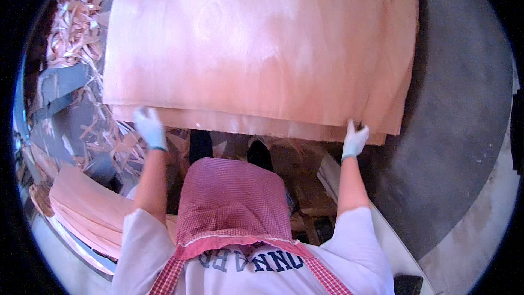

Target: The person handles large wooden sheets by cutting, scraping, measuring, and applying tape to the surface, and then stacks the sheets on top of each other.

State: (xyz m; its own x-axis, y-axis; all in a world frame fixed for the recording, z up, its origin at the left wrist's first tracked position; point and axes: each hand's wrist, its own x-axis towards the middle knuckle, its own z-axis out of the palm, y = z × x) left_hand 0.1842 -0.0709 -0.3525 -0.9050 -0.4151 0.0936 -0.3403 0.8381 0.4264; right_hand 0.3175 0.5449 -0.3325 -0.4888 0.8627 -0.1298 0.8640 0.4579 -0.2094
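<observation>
A wide stack of thin, pinkish-tan wood veneer sheets (256,65) lies in front of me, its near edges slightly out of line. Both my hands wear pale gloves. My left hand (150,127), a little blurred, has its fingers closed at the top sheet's near edge, towards the left corner. Towards the right corner, my right hand (355,139) pinches the near edge between thumb and fingers. A lower sheet (234,124) sticks out towards me beneath the top one. Fingertips under the edge are hidden.
Curled veneer strips (73,33) are heaped at the far left, with more scraps (117,142) on the floor. Another pile of veneer (87,202) sits by my left elbow. Dark grey floor (453,109) spreads to the right. A long pale board (398,235) lies by my right arm.
</observation>
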